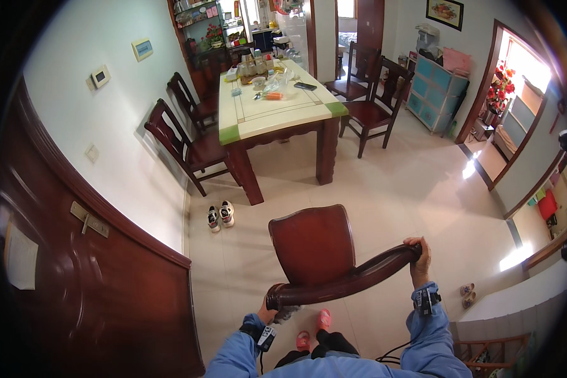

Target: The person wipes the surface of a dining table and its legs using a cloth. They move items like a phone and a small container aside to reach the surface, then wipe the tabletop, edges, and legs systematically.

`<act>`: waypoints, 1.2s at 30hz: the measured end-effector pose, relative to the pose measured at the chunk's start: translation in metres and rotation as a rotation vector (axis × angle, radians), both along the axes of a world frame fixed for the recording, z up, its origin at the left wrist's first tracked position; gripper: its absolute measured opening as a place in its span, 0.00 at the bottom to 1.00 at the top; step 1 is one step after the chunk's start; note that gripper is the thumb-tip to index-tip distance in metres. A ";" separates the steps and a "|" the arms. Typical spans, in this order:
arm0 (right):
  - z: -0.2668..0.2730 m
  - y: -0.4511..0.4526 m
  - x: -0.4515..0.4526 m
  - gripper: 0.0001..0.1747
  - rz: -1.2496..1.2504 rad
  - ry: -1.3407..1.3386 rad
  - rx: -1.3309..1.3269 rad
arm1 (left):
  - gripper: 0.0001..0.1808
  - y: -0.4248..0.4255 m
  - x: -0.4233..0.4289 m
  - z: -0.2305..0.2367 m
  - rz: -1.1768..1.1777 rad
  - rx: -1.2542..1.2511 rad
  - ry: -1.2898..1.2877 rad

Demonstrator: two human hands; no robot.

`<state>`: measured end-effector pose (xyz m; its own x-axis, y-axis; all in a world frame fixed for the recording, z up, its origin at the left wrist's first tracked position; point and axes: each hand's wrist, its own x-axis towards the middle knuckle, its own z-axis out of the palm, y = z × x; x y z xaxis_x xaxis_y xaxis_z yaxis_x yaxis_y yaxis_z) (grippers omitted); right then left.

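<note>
A dark red wooden dining chair (314,243) stands or hangs in front of me, its seat turned towards the table; whether its legs touch the floor is hidden. My right hand (420,260) grips the right end of the curved top rail (345,290). At the rail's left end, my left hand (268,313) has hold of it, mostly hidden beneath the wood. Something grey and fluffy (288,313) shows just below the rail beside my left hand. Both wrists carry strapped devices.
Ahead stands a dining table (283,113) with jars, plastic bags and a phone (305,86) on it. Chairs flank it, including a left one (208,149) and a right one (371,113). Sneakers (220,216) lie by the wall. A brown door (99,283) stands at left, a blue cabinet (434,94) at right.
</note>
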<state>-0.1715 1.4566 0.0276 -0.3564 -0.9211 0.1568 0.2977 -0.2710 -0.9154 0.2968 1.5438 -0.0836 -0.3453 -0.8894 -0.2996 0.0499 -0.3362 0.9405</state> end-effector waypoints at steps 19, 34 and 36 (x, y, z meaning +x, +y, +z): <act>-0.041 0.073 -0.253 0.13 0.557 0.340 0.588 | 0.19 0.005 -0.426 0.002 -0.386 0.249 -0.090; -0.053 -0.096 -0.366 0.13 0.547 0.478 0.436 | 0.15 -0.147 -0.665 -0.006 0.327 -0.065 0.241; -0.057 -0.142 -0.373 0.12 0.515 0.517 0.409 | 0.14 -0.178 -0.676 -0.018 0.399 0.039 0.228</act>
